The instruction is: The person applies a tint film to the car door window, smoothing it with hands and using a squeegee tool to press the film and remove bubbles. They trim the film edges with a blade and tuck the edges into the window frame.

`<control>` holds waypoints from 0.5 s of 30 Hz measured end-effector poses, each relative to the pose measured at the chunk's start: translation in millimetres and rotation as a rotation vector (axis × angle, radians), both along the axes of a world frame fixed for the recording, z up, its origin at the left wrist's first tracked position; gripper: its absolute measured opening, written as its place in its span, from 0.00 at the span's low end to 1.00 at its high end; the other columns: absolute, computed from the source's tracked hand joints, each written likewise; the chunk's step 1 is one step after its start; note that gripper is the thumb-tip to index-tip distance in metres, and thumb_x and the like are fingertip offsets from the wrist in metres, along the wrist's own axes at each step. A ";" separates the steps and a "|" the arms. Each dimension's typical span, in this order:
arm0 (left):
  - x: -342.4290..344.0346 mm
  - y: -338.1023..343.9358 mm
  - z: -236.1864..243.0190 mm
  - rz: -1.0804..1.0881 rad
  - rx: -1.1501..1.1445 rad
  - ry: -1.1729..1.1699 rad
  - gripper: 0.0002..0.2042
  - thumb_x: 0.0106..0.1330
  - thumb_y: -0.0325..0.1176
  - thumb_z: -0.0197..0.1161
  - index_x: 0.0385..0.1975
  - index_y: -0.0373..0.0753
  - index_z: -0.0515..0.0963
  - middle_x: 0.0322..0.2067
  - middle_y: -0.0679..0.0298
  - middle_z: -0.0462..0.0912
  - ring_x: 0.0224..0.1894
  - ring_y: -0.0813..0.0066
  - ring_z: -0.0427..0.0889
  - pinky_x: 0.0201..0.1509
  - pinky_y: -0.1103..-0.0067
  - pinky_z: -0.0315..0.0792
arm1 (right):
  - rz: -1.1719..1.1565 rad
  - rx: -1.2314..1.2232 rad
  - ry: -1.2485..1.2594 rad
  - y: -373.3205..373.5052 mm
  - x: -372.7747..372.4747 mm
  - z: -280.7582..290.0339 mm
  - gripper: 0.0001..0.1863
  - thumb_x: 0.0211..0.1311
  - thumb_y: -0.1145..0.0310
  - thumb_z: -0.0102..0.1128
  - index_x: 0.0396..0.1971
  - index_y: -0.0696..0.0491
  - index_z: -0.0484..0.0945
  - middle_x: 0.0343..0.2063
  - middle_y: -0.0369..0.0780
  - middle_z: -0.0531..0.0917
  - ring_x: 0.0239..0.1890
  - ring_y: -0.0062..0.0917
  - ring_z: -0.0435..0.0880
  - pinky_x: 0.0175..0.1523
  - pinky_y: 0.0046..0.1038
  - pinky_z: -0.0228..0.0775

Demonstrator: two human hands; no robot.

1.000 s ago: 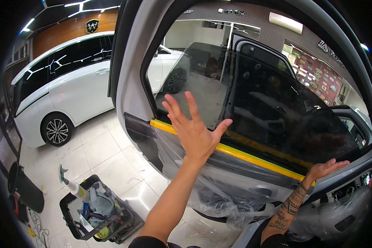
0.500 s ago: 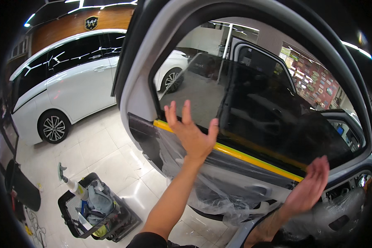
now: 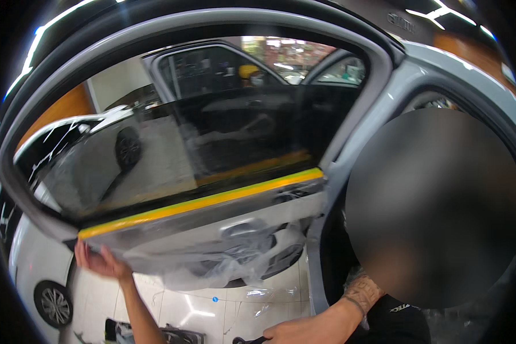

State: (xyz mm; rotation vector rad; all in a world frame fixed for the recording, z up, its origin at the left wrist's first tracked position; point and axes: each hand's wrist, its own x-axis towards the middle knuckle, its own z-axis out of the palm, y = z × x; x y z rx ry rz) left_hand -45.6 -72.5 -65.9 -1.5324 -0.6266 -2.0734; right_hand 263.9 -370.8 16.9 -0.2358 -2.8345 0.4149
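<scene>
My left hand (image 3: 102, 262) is blurred, its fingers apart and pointing up, at the lower left corner of an opened car door (image 3: 327, 150). Its fingertips are just below the left end of a yellow tape strip (image 3: 203, 202); I cannot tell whether they touch the door. The tape runs along the base of the dark window glass (image 3: 246, 132). Below it, clear plastic film (image 3: 212, 252) hangs wrinkled over the door panel. My right hand is out of the picture.
Another person's tattooed forearm (image 3: 364, 291) reaches in from the right, close by; that hand (image 3: 304, 331) is by a black object (image 3: 249, 340). A white car (image 3: 31, 269) stands at left. A dark basket (image 3: 180, 334) is on the tiled floor (image 3: 212, 298).
The view has swung to the right. My left hand has dropped from the glass to below the tape's left end. My right hand has left the picture, and another person has come in.
</scene>
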 end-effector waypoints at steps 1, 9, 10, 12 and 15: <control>-0.5 -18.2 -7.0 -0.038 0.031 0.112 0.23 0.68 0.29 0.57 0.60 0.31 0.61 0.59 0.48 0.67 0.61 0.56 0.66 0.66 0.63 0.59 | -0.099 0.045 0.008 -6.9 8.5 -0.9 0.07 0.56 0.64 0.54 0.24 0.51 0.73 0.21 0.41 0.76 0.26 0.34 0.79 0.31 0.35 0.69; -2.4 -151.6 -141.1 -0.217 -0.791 0.328 0.12 0.68 0.29 0.54 0.48 0.29 0.70 0.42 0.51 0.75 0.45 0.60 0.73 0.53 0.67 0.65 | -0.250 0.099 0.824 -83.4 216.1 -26.6 0.03 0.66 0.78 0.54 0.34 0.61 0.76 0.28 0.46 0.85 0.27 0.29 0.84 0.32 0.23 0.78; 9.0 -159.3 -146.3 -0.288 -0.863 0.324 0.11 0.68 0.29 0.54 0.45 0.29 0.71 0.38 0.52 0.77 0.41 0.62 0.74 0.50 0.69 0.66 | -0.334 0.041 1.397 -88.4 211.1 -60.2 0.07 0.64 0.77 0.57 0.41 0.60 0.74 0.31 0.44 0.85 0.29 0.27 0.85 0.32 0.25 0.77; 48.3 -168.1 -136.9 -0.514 -0.890 0.380 0.08 0.66 0.27 0.55 0.41 0.30 0.73 0.31 0.54 0.79 0.34 0.62 0.77 0.45 0.69 0.69 | -0.384 -0.076 2.126 -72.0 194.9 -129.6 0.18 0.64 0.74 0.58 0.52 0.59 0.70 0.34 0.42 0.83 0.32 0.28 0.84 0.35 0.32 0.78; 107.3 -153.4 -109.7 -0.840 -0.823 0.643 0.12 0.60 0.22 0.60 0.44 0.33 0.76 0.29 0.57 0.82 0.31 0.60 0.80 0.39 0.69 0.72 | -0.635 -0.763 1.899 -11.7 120.2 -199.6 0.24 0.63 0.71 0.62 0.57 0.59 0.69 0.39 0.44 0.82 0.37 0.33 0.84 0.44 0.41 0.81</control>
